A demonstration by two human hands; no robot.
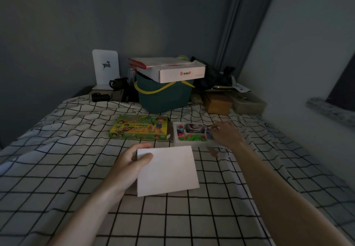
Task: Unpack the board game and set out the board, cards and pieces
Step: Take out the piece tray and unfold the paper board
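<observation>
- One view only, head cam, looking down at a bed w/ a checked sheet [80, 169].
- Left hand [132, 161] is gripping the folded white board [167, 170] at its left edge, thumb on top and fingers curled underneath, prob. keeping it closed and clear of the sheet until there's a spot to open it.
- Board is sitting nearest the camera, just in front of the tray, white side up, so no printed face is showing.
- Right hand [224, 134] is reaching into the right end of the white tray [184, 143]; fingertips are looking bent at something there, but can't tell if they're actually pinching anything, too dim and partly hidden.
- Tray is lying just right of the green lid [139, 127], likely parked side by side so contents are staying in reach.
- Count: 1 board, 1 lid, 1 tray, 1 card stack [194, 128] in the tray's upper section, plus many small coloured pieces [189, 137], too small to count.
- Cards and pieces are sitting in the tray, not yet set out.
- Behind: 1 teal basket [165, 97] w/ 1 white carton [172, 70] resting on top, against the wall.
</observation>
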